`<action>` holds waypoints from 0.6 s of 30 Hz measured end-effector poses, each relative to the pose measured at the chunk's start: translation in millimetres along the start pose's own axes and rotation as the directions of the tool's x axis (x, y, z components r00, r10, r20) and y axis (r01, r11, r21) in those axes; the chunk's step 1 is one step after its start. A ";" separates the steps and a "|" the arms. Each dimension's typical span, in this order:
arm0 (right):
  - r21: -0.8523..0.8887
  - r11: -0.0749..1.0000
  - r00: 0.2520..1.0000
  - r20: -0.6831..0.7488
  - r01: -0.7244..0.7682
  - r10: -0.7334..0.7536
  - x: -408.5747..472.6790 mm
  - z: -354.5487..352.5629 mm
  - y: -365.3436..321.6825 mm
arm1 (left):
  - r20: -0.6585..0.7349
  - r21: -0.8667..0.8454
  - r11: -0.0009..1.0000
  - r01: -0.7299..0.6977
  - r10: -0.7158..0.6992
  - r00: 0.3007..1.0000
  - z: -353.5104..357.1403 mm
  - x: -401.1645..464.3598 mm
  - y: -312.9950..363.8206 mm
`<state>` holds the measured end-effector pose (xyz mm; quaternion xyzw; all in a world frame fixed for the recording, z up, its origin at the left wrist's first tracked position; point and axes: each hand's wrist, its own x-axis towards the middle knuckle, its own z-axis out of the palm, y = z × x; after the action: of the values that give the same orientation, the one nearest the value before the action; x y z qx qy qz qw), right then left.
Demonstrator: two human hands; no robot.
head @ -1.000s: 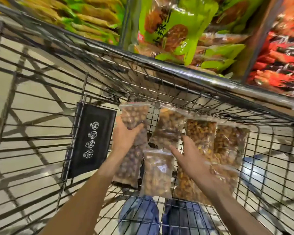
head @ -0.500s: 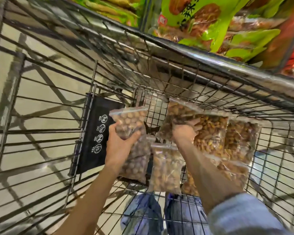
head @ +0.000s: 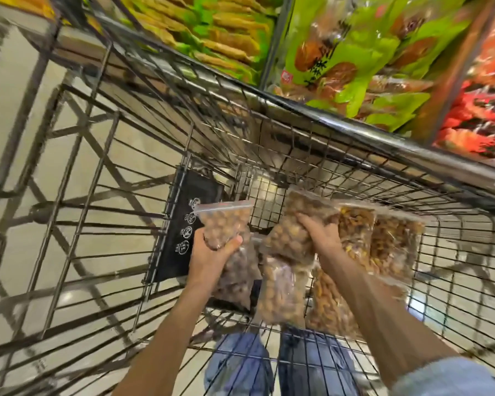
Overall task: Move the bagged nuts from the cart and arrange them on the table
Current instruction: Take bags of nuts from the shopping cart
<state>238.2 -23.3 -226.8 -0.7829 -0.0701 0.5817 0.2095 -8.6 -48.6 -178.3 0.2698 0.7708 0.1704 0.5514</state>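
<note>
The cart (head: 326, 121) is of bare metal wire with a shiny, smooth rim bar across the upper right of the frame. The bags of nuts (head: 280, 290) at the centre are clear thin plastic, glossy and wrinkled. A black matt plastic panel (head: 180, 232) hangs left of centre. The green packets (head: 355, 67) at the top are glossy plastic film. The floor (head: 9, 90) on the left is smooth and reflecting. Blue denim cloth (head: 237, 364) shows at the bottom.

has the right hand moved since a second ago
Yes. The right hand went up and left from the lower bags onto a bag nearer the black sign.
</note>
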 end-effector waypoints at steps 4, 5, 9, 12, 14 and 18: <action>0.062 0.996 0.991 0.114 0.066 -0.073 -60.1 -25.8 -3.6 | 0.022 0.001 1.000 -0.005 0.005 1.000 -11.7 -30.7 8.5; 0.081 0.994 0.985 0.151 0.069 -0.080 -79.3 -33.5 -4.3 | 0.041 0.008 1.000 -0.017 0.017 0.999 -14.8 -40.6 11.1; 0.047 0.992 0.978 0.169 0.120 -0.126 -145.4 -62.5 9.8 | 0.109 -0.002 0.998 -0.061 0.061 0.992 -27.5 -90.1 19.9; 0.079 0.971 0.956 0.177 0.225 -0.235 -190.6 -87.2 27.0 | 0.147 -0.010 0.993 -0.114 0.114 0.983 -34.1 -133.9 33.8; 0.110 0.951 0.935 0.180 0.289 -0.305 -228.8 -96.9 28.0 | 0.181 -0.022 0.986 -0.162 0.164 0.970 -36.5 -165.0 43.8; 0.121 0.931 0.934 0.055 0.345 -0.353 -272.3 -132.0 50.0 | 0.241 0.031 0.973 -0.229 0.215 0.946 -35.3 -217.4 49.6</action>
<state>270.2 -197.2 23.8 -0.7226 -0.1839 0.5674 0.3493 23.0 -139.1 26.1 0.3893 0.6691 0.1757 0.6082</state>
